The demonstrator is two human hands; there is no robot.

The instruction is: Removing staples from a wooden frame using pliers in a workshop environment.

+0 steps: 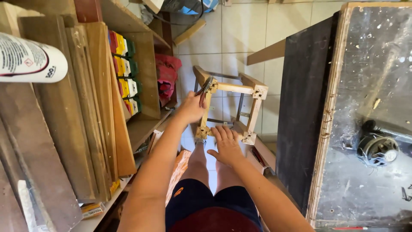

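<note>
At the centre of the frame, the left hand (191, 108) is closed around pliers (204, 91) whose tip meets the upper corner of a small wooden frame (229, 109) standing on the tiled floor (240, 34). The right hand (226, 145) lies open, fingers spread flat on the frame's lower rail. A dark work surface (369, 86) fills the right side.

The white spray can (30, 60) is cut off by the left edge.

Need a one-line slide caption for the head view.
Seated person's left hand holds pliers at a small wooden frame while the right hand steadies its near edge, between wood-stacked shelves and a dark workbench.
</note>
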